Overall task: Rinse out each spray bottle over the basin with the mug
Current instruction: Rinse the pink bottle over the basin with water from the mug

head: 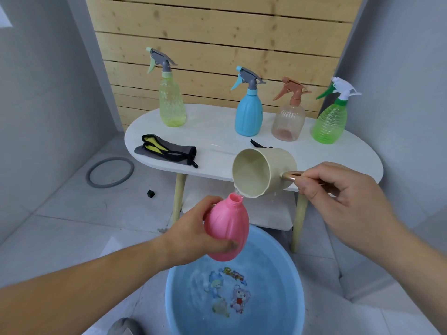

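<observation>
Right now you are looking down at a pale tiled floor (72, 228), where the blue basin (273, 267) is sitting. Beyond the basin, a white oval table (212, 131) is carrying a row of spray bottles (249, 114) against a wooden slat wall (217, 32). Directly above the basin, your left hand (191, 235) is gripping the uncapped pink bottle (228, 228), fingers and thumb curled round its belly. Your right hand (343, 197) is pinching the cream mug (263, 175) by its handle and tipping it, so water is trickling into the bottle's neck.
</observation>
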